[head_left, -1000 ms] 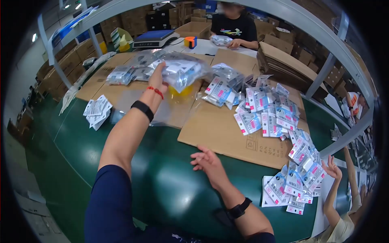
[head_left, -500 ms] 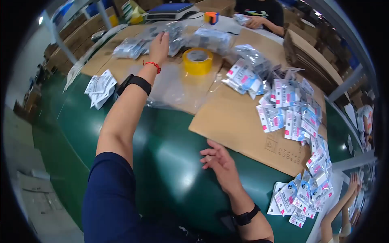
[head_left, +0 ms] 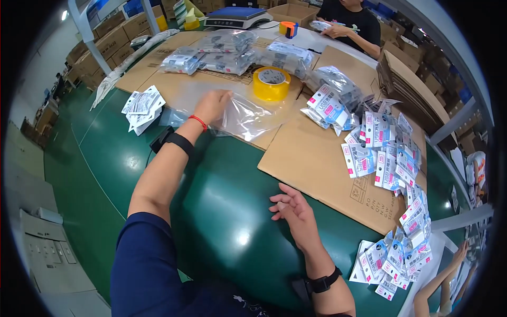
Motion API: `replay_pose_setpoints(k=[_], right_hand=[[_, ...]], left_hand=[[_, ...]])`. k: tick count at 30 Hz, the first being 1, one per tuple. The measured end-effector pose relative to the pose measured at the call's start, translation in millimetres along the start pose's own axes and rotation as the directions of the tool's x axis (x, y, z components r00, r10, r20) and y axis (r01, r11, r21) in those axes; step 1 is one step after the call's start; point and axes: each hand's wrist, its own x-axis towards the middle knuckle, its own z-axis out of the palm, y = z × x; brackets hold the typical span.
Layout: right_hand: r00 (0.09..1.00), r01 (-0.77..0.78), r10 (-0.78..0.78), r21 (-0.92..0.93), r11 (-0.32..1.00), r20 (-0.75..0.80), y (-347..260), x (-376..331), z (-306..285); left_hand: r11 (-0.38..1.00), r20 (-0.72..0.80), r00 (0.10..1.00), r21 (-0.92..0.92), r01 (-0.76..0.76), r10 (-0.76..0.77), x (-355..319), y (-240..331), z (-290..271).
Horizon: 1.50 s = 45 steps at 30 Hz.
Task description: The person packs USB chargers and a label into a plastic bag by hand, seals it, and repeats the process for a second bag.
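My left hand (head_left: 212,108) is closed on the edge of a clear plastic bag (head_left: 251,117), which lies on the cardboard and is pulled up in creases beside my fingers. Just beyond the bag stands a roll of yellow tape (head_left: 271,90). Over the green tabletop, near the cardboard's front edge, my right hand (head_left: 297,217) hovers with loosely bent fingers apart and nothing in them. Filled clear bags (head_left: 227,53) are stacked past my left hand. Small white, blue and pink packets (head_left: 388,153) are heaped at the right, with more packets (head_left: 393,259) nearer me.
A bundle of white printed slips (head_left: 142,108) lies left of my left hand. Cardboard sheets (head_left: 311,153) cover part of the green table (head_left: 222,195). At the back are a scale (head_left: 237,18) and an orange-and-blue tape dispenser (head_left: 288,29). A co-worker's hands (head_left: 335,30) hold a packet.
My left hand has come back toward me from the stacked filled bags and now grips the clear bag. My right hand has stayed nearly in place. The view has shifted slightly.
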Motion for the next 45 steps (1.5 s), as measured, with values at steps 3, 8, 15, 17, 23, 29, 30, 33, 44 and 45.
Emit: replay_pose_setpoints(k=[3,8,15,17,23,29,30,33,44,45], right_hand=[[1.0,0.001,-0.001,-0.009,1.0,0.01,1.2,1.0,2.6],[1.0,0.007,-0.006,-0.03,1.0,0.013,2.9,-0.1,2.9],[0.817,0.403,-0.529,-0.427,0.81,-0.232,-4.6,-6.6,-6.3],[0.675,0.465,-0.707,-0.622,0.63,-0.212,-8.1,-11.2,-2.0],[0.794,0.428,-0.53,-0.893,0.14,0.297,-24.3,-35.1,32.0],[0.958,0.201,-0.188,-0.976,-0.084,0.214,-21.6,-91.0,25.2],[0.968,0.191,-0.154,-0.979,-0.067,0.199,-22.5,-100.7,21.3],[0.982,0.16,-0.09,-0.986,-0.044,0.163,-33.7,-118.4,16.5],[0.956,0.039,-0.247,-0.765,0.643,-0.16,-45.1,-138.2,-34.0],[0.956,0.04,-0.246,-0.764,0.644,-0.158,-42.1,-128.6,-37.7]], left_hand=[[1.0,-0.038,0.999,-0.02,0.015,-0.016,6.2,-1.2,-19.4],[0.993,0.041,0.992,-0.019,-0.117,0.118,-11.7,12.7,-46.4],[0.987,0.25,0.963,-0.145,-0.062,0.097,-123.7,59.9,-67.2],[0.992,0.322,0.944,-0.119,-0.033,0.07,-158.7,75.6,-69.9],[0.962,0.282,0.923,-0.153,-0.227,0.263,-232.0,86.9,-57.5],[0.919,0.391,0.89,0.211,-0.333,0.233,-268.1,62.1,-51.5],[0.913,0.414,0.882,0.227,-0.338,0.223,-266.6,60.5,-53.0],[0.914,0.415,0.868,0.17,-0.368,0.272,-255.0,63.7,-42.8],[0.811,0.397,0.77,0.099,-0.576,0.499,-234.3,91.4,7.4],[0.818,0.402,0.779,0.115,-0.564,0.481,-235.6,90.0,4.0]])
